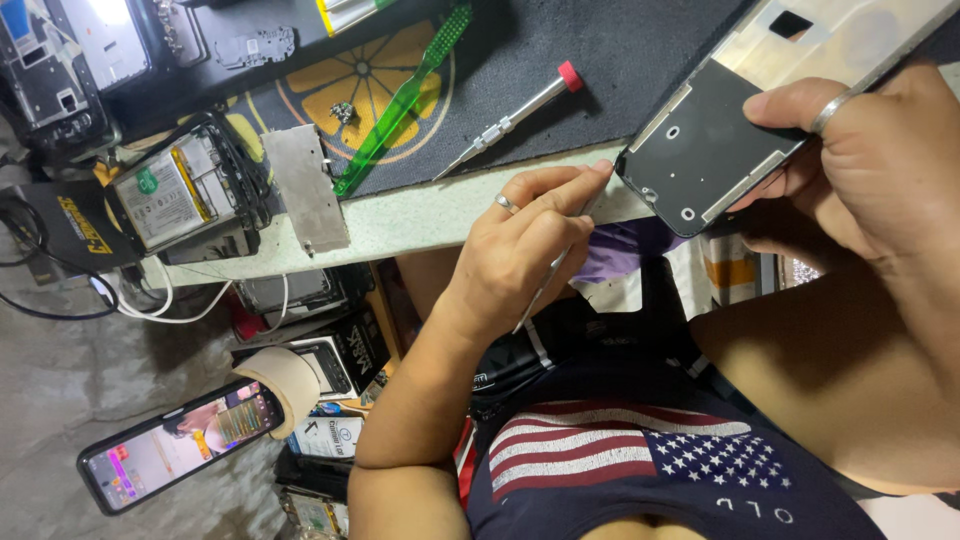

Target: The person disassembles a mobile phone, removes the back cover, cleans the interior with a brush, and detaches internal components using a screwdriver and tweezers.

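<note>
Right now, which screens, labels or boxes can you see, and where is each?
Lit phone: lower left, propped, colourful screen in a dark frame.
Battery label: left on the bench, pale rectangle with a green dot and yellow edge, inside an opened phone.
Small box: beside the lit phone, white and blue.
Dark box: under the bench edge, black with pale print.

Toothbrush: translucent green. Screwdriver: silver, red cap. Mat: black, orange citrus-slice print. Worktop: pale speckled. Shirt: navy, stars and stripes.
</note>
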